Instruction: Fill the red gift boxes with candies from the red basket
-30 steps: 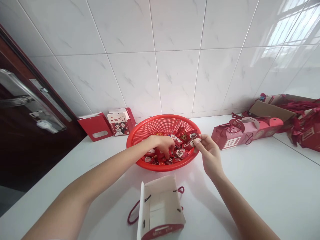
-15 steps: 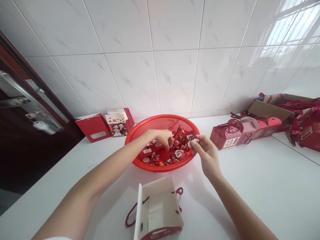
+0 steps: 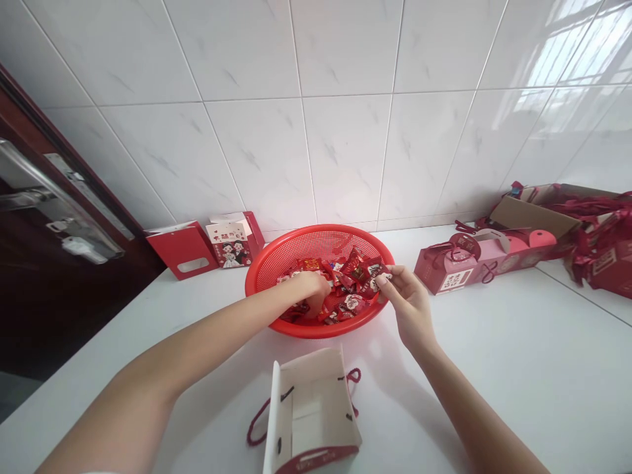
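A red plastic basket point(image 3: 276, 245) with a perforated wall holds several small wrapped candies point(image 3: 351, 304), mostly red. Inside it, my left hand point(image 3: 312, 289) reaches down among the candies; its fingertips are hidden, so what they touch is unclear. At the basket's right rim, my right hand point(image 3: 407, 293) is closed, thumb against fingers, on red candy packets point(image 3: 369, 275) with white print. In front of the basket stands an open gift box point(image 3: 313, 408), pale inside, with dark red cord handles at its sides.
Two red-and-white cards or bags point(image 3: 182, 250) lean on the tiled wall at left, beside a couple-printed one point(image 3: 230, 243). A row of red gift boxes point(image 3: 451, 270) stands right. Behind it, a cardboard box point(image 3: 533, 214) holds red ribbons. A dark door point(image 3: 44, 289) is at far left.
My left hand has moved left and down within the basket, uncovering candies at its middle and back. My right hand stays nearly still with its candy packets.
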The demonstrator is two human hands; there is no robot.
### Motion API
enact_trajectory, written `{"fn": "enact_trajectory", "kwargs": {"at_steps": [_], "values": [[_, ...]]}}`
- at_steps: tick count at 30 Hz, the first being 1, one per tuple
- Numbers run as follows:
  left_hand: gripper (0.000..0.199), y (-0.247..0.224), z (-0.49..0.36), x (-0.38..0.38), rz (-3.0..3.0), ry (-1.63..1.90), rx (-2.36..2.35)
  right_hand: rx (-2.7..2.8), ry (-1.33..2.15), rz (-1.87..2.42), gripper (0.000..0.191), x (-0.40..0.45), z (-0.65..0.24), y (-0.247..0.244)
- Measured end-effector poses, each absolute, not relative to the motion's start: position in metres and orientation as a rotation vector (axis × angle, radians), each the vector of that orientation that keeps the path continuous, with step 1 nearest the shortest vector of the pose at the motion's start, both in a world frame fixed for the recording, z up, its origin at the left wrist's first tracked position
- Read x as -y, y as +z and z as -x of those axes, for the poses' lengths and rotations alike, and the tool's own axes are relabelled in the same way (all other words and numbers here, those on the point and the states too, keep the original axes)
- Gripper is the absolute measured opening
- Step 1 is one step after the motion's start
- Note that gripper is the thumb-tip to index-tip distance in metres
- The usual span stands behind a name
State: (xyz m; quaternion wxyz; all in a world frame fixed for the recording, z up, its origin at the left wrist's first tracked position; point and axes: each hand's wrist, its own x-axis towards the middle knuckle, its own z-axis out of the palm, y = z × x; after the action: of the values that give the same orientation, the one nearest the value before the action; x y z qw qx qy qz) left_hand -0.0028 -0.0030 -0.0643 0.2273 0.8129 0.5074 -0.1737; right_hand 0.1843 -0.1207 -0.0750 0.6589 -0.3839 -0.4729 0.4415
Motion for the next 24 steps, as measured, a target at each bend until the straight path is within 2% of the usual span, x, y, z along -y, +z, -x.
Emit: {"fn": "enact_trajectory", "kwargs": {"at_steps": [7,13,18,24], "values": [[0.01,-0.028,0.013,-0.009,-2.236,-0.143,-1.105,1.075,0.994,0.858,0.037,0.12,-0.185,-0.075],[0.029,-0.018,0.022,-0.016,-2.034,0.232,-0.874,1.063,1.003,0.854,0.036,0.12,-0.185,-0.076],[0.034,-0.011,0.025,-0.003,-1.849,0.392,-0.788,1.057,1.005,0.848,0.037,0.12,-0.184,-0.076],[0.031,-0.005,0.027,0.022,-1.927,0.607,-0.805,1.037,1.016,0.83,0.037,0.12,-0.184,-0.076]]}}
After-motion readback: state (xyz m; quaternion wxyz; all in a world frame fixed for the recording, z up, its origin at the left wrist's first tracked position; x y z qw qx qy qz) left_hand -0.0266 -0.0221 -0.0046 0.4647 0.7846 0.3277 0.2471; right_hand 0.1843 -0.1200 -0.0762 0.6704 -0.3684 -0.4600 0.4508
